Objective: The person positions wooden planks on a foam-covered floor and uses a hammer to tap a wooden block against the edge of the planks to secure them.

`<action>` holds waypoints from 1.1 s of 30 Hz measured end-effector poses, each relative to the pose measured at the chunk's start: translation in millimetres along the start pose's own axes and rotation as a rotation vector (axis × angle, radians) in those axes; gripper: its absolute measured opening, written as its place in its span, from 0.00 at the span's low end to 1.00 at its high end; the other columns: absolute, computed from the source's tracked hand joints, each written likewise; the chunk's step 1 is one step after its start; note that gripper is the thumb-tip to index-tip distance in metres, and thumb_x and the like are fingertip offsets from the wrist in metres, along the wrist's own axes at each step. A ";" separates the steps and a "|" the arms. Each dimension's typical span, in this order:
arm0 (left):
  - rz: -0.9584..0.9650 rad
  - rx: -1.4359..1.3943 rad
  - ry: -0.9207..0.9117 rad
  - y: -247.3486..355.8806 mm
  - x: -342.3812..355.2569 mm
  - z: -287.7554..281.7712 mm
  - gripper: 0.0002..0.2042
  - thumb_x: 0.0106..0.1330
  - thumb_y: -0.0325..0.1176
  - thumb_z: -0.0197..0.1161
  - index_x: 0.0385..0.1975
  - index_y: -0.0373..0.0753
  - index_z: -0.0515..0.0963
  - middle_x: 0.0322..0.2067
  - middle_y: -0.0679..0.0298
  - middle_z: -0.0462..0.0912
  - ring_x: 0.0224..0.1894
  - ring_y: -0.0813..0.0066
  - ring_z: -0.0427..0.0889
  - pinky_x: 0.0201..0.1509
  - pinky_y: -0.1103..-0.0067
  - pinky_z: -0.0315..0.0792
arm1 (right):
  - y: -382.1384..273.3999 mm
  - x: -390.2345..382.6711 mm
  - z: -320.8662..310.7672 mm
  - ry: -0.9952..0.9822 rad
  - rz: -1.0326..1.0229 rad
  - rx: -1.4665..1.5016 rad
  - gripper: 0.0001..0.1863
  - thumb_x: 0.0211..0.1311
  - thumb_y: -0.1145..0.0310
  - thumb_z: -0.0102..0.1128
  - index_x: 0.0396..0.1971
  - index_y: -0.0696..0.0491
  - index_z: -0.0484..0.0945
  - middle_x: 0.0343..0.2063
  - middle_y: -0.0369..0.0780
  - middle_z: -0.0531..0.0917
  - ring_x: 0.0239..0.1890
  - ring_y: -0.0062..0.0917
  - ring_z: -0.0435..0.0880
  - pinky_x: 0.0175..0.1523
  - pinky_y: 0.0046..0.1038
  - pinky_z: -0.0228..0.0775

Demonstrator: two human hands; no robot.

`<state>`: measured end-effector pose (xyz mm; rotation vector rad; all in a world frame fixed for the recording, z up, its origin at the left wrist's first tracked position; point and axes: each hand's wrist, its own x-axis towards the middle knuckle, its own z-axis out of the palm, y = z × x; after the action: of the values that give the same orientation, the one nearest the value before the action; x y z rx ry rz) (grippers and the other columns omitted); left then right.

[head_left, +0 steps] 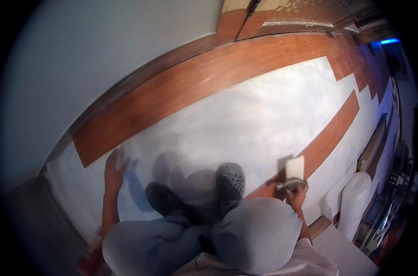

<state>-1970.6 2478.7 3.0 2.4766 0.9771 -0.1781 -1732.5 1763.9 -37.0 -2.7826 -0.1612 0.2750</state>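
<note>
Glare streaks the brown planks [204, 76], a blue light [390, 41] glows upper right, and edges bow darkly.

Warm orange-brown wood against white, with greys and one streak of vivid blue.
The laid boards [172, 94] are reddish orange-brown with fine lengthwise grain and a pale sheen, turning darker and purplish toward the far right; the loose board [331, 131] shares that orange-brown. The floor sheet [264, 106] is milky white, mottled with soft grey. The block [295, 167] is plain cream. Dark grey shoes [230, 180] carry a pattern of darker round holes, below plain blue-grey trousers [259, 230]. The wall [112, 55] is muted grey-green, its base strip [172, 60] dull brown, and the light [389, 41] bright blue.
</note>
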 end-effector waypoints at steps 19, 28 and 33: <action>0.204 -0.601 0.118 170.4 -107.2 30.6 0.18 0.67 0.35 0.66 0.54 0.36 0.81 0.48 0.48 0.84 0.54 0.51 0.82 0.60 0.66 0.75 | -465.8 30.7 -101.0 -0.682 -1.743 -0.383 0.12 0.47 0.67 0.73 0.34 0.52 0.87 0.71 0.59 0.60 0.72 0.53 0.65 0.53 0.41 0.84; -0.747 -0.503 0.828 -202.9 -175.4 -1.8 0.16 0.74 0.37 0.59 0.57 0.38 0.79 0.45 0.49 0.87 0.47 0.53 0.86 0.54 0.66 0.77 | -500.0 59.3 -32.2 -0.780 -1.250 -0.829 0.13 0.51 0.58 0.72 0.32 0.48 0.83 0.34 0.47 0.87 0.33 0.41 0.89 0.38 0.42 0.81; -0.765 -0.385 0.803 -300.1 -127.4 -44.5 0.16 0.74 0.38 0.59 0.56 0.40 0.80 0.46 0.48 0.87 0.50 0.48 0.85 0.55 0.63 0.76 | -485.5 78.4 2.0 -0.693 -1.242 -0.756 0.14 0.51 0.57 0.70 0.32 0.51 0.81 0.21 0.44 0.86 0.26 0.43 0.87 0.36 0.44 0.80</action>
<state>-2268.8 2612.7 -34.7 1.6904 2.0187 0.7481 -1694.4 2230.3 114.4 -2.3973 -2.3782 0.9155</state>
